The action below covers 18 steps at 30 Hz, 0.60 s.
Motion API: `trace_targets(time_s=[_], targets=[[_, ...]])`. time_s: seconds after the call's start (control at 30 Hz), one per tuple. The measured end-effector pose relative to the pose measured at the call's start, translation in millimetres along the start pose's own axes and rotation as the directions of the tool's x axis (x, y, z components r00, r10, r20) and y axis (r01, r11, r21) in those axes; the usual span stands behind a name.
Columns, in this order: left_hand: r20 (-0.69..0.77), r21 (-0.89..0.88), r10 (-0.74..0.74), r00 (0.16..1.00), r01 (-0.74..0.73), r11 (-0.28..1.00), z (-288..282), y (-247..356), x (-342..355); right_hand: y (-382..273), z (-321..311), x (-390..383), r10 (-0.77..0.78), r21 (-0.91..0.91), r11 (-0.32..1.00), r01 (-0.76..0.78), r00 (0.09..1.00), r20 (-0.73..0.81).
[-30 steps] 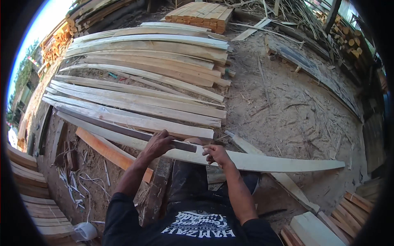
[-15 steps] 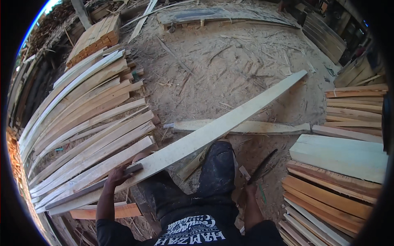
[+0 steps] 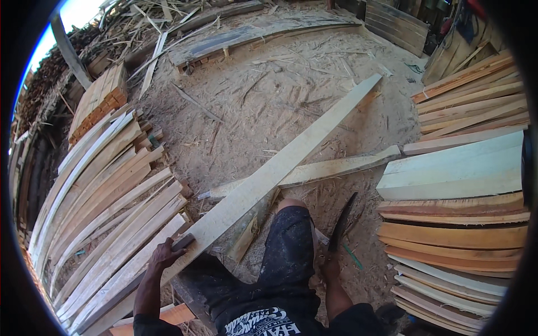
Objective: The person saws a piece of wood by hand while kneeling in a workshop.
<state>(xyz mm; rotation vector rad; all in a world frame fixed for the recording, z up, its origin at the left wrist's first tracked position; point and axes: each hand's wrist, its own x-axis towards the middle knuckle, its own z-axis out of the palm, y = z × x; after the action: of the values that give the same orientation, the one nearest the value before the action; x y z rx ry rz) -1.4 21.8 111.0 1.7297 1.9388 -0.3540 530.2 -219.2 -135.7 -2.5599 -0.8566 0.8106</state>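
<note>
A long pale plank (image 3: 269, 173) runs slantwise across my lap, from the lower left to the far middle. My left hand (image 3: 166, 253) is closed around a dark narrow wooden strip (image 3: 183, 242), which lies along the plank's near-left part. Low beside my right knee, my right hand (image 3: 330, 267) grips a machete (image 3: 341, 224), its dark blade pointing away from me. The handle is mostly hidden in my fist. Under the big plank, another pale board (image 3: 336, 169) lies crosswise on the ground.
Stacked boards (image 3: 106, 196) fan out on my left. To the right are a thick pale timber (image 3: 448, 168) and several brown boards (image 3: 448, 235). A low wooden platform (image 3: 263, 31) lies at the back. Shavings and scraps cover the dirt ground (image 3: 252, 106).
The whole view has swung, so the plank looks steeper and the side stacks have shifted left. The machete blade now points more straight ahead. My left hand keeps its hold on the strip.
</note>
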Motion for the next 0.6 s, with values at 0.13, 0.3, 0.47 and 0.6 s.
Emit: trace_targets(time_s=[0.13,0.3,0.47,0.6], targets=[[-0.118,-0.037,0.085,0.989,-0.089,0.995,15,29,8,-20,-16,3,0.028,0.203,0.979,0.005,0.987,-0.159],[-0.222,0.143,0.373,0.901,-0.348,0.926,26,5,44,-128,-135,-64,0.114,0.818,0.575,-0.028,0.992,-0.046],[0.088,-0.062,0.315,0.945,-0.310,0.949,28,6,82,-213,-145,-110,-0.330,0.962,0.170,0.213,0.932,-0.148],[0.230,-0.203,0.269,0.935,-0.225,0.953,12,23,91,-277,-114,-132,-0.619,0.750,0.602,0.276,0.754,0.219]])
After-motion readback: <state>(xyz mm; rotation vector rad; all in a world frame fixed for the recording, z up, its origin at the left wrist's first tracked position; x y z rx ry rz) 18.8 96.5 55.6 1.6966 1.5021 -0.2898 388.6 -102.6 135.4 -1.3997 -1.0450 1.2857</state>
